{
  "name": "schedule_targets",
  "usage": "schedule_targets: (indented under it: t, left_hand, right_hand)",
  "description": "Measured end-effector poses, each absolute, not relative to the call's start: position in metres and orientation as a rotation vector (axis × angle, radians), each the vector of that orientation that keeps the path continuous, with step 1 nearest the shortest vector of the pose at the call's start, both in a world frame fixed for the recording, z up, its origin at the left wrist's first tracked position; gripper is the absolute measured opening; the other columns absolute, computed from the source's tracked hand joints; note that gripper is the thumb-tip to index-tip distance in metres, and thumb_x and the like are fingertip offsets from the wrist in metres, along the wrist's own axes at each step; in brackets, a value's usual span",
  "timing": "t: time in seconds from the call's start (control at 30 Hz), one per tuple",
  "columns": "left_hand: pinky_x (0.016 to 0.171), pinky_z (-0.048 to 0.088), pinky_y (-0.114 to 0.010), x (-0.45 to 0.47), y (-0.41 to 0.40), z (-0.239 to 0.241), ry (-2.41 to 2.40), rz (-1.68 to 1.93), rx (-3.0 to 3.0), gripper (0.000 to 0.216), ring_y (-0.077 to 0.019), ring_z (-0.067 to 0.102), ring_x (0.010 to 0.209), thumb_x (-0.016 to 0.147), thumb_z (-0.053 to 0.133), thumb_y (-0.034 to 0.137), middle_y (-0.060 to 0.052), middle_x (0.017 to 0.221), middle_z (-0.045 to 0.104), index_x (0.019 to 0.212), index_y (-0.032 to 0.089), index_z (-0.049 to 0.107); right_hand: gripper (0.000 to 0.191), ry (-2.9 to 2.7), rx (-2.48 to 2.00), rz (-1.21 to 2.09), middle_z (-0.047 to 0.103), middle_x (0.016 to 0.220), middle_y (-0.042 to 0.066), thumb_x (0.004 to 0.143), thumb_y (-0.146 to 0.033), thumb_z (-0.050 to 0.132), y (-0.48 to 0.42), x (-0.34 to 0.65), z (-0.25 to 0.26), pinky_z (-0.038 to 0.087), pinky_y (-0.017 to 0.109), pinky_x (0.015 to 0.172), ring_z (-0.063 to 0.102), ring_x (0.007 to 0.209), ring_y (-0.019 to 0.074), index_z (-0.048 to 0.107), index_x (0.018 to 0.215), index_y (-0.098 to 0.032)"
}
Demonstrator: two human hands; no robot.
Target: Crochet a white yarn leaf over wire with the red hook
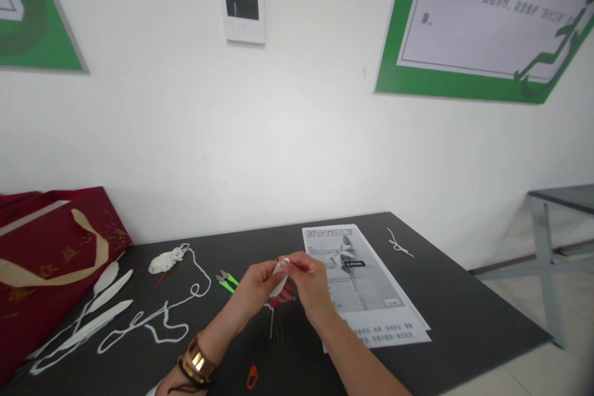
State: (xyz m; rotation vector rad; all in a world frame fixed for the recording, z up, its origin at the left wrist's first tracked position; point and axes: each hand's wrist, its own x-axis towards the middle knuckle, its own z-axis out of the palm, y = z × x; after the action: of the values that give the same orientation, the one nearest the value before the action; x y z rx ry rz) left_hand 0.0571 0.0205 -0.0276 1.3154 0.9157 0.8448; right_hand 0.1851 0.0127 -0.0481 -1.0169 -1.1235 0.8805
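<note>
Both hands meet over the middle of the dark table [464, 315]. My left hand [257, 291] is closed on a white leaf-shaped piece [279, 281] with a thin wire stem hanging below it. My right hand [312, 281] pinches the top of the same piece with fingertips pressed together. The left wrist wears a gold bracelet [199, 362].
White yarn [162, 318] loops across the table from a small yarn bundle [164, 260]. Green-handled snips [227, 281] lie left of the hands. Several white leaf pieces [104, 300] lie at the left by a red bag [51, 260]. Printed sheets [366, 284] lie to the right, an orange clip [251, 377] near the front.
</note>
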Motion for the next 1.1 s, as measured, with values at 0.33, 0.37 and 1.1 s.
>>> schedule_targets:
  t: [0.33, 0.37, 1.1]
  left_hand:
    - [0.036, 0.039, -0.021, 0.079, 0.013, -0.038, 1.005, 0.972, 1.222, 0.040, -0.0152, 0.060, 0.037, 0.067, 0.066, 0.056, 0.001, 0.048, 0.063, 0.071, 0.017, 0.058]
    - [0.040, 0.043, -0.022, 0.078, 0.012, -0.038, 0.995, 0.965, 1.206, 0.039, -0.0162, 0.062, 0.041, 0.067, 0.066, 0.055, 0.000, 0.051, 0.065, 0.073, 0.017, 0.058]
    - [0.042, 0.044, -0.024, 0.086, 0.002, -0.038, 1.010, 0.955, 1.103, 0.035, -0.0171, 0.063, 0.041, 0.069, 0.066, 0.049, -0.003, 0.051, 0.067, 0.066, 0.014, 0.059]
  right_hand:
    - [0.019, -1.017, -1.063, 0.782, 0.067, 0.066, 0.001, 0.075, -0.035, 0.065, 0.011, 0.188, -0.040, 0.046, 0.027, 0.058, 0.058, 0.061, 0.0160, 0.072, 0.077, -0.018]
    - [0.019, -1.014, -1.067, 0.774, 0.068, 0.068, 0.002, 0.075, -0.036, 0.065, 0.011, 0.189, -0.039, 0.046, 0.027, 0.059, 0.059, 0.062, 0.0165, 0.072, 0.078, -0.018]
    - [0.015, -1.067, -1.153, 0.783, 0.071, 0.069, 0.003, 0.071, -0.031, 0.067, 0.016, 0.195, -0.041, 0.046, 0.028, 0.063, 0.061, 0.067, 0.0191, 0.075, 0.074, -0.018]
